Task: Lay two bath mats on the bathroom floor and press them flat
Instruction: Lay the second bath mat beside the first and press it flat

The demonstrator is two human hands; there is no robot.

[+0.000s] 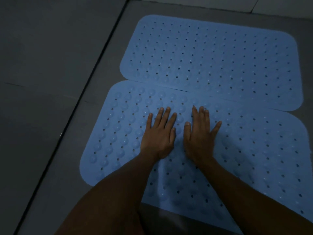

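Observation:
Two blue rubber bath mats with rows of small holes and round bumps lie side by side on the dark floor. The far mat (211,53) lies flat, and its near edge slightly overlaps the near mat (254,150). My left hand (159,134) rests palm down on the near mat's upper middle, fingers spread. Just to its right, my right hand (199,133) lies palm down on the same mat, fingers apart. Both hands hold nothing.
Grey floor tiles (50,56) spread to the left, split by a dark groove (94,78) that runs diagonally beside the mats. A pale wall base (220,4) borders the top right. My knee (105,214) shows at the bottom edge.

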